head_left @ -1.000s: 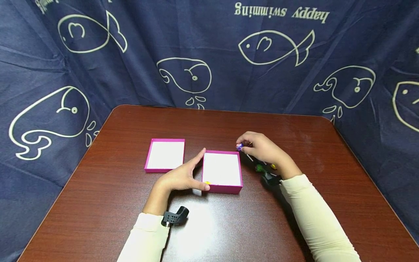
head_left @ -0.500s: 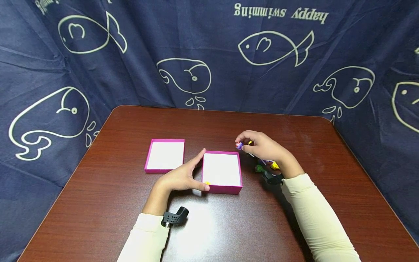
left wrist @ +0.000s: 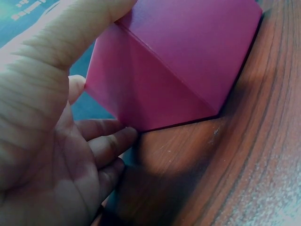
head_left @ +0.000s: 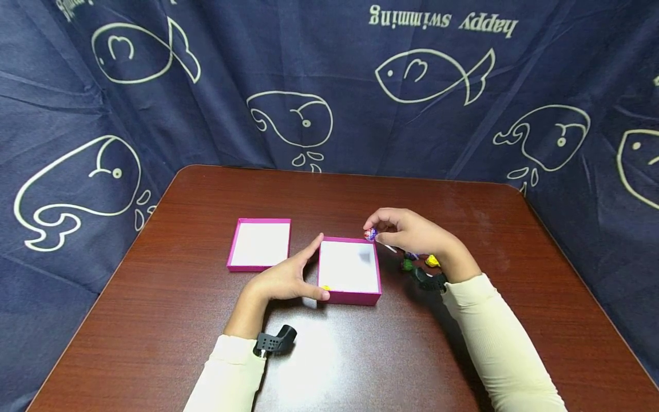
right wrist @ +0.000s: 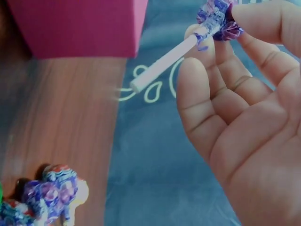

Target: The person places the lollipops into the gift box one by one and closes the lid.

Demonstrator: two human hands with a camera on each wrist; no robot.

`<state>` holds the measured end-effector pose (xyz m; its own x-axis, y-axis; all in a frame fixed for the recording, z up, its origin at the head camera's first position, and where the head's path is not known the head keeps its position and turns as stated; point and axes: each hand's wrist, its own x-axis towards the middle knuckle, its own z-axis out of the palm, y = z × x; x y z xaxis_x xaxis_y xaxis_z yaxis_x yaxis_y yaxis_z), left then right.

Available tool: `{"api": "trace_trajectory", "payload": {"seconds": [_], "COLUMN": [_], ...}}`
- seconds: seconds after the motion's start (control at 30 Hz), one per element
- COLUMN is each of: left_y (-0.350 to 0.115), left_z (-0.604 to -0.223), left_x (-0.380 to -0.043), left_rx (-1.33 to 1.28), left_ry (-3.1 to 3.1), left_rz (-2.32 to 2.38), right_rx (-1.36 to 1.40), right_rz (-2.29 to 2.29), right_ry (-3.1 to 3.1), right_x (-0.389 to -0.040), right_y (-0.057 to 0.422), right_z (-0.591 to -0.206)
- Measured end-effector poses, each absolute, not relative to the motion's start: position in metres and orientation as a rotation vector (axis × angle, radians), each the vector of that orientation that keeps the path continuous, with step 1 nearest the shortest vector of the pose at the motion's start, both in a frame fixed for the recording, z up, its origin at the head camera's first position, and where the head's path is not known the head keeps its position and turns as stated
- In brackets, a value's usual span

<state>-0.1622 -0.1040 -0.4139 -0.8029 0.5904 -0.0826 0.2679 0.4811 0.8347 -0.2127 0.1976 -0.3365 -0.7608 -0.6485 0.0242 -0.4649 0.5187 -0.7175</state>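
Observation:
My right hand pinches a lollipop by its wrapped purple and red head, just above the back right corner of the pink box. In the right wrist view the white stick points down and away from the fingers. My left hand grips the left side of the box, thumb at the front corner and a finger at the back corner. Close to that thumb, a small yellow thing shows inside the white-lined box. The left wrist view has the thumb on the box's pink wall.
A shallow pink lid with a white inside lies left of the box. Right of it, partly under my right wrist, are a green lollipop, a yellow one and purple ones. A dark blue curtain hangs behind the table.
My right hand has carried the lollipop slightly left, then down toward the box's back right corner. My left hand and the box have stayed put.

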Motion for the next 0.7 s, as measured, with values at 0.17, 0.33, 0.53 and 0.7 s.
{"api": "trace_trajectory", "payload": {"seconds": [0.17, 0.33, 0.53, 0.7], "left_y": [-0.105, -0.104, -0.104, -0.104], "left_z": [-0.415, -0.416, -0.416, -0.414], "left_x": [-0.163, -0.164, -0.165, -0.165], "left_rx": [0.734, 0.744, 0.752, 0.750], "left_ry": [2.371, 2.355, 2.354, 2.362], "left_rz": [1.243, 1.256, 1.260, 1.251], "right_rx": [-1.015, -1.130, -1.263, -1.329], "right_rz": [-1.043, -0.984, -0.870, -0.791], "right_ry": [2.500, 2.495, 2.426, 2.413], "right_x": [-0.207, -0.204, -0.201, -0.200], "right_y": [0.188, 0.174, 0.155, 0.145], "right_z": [-0.331, -0.332, -0.339, -0.343]}}
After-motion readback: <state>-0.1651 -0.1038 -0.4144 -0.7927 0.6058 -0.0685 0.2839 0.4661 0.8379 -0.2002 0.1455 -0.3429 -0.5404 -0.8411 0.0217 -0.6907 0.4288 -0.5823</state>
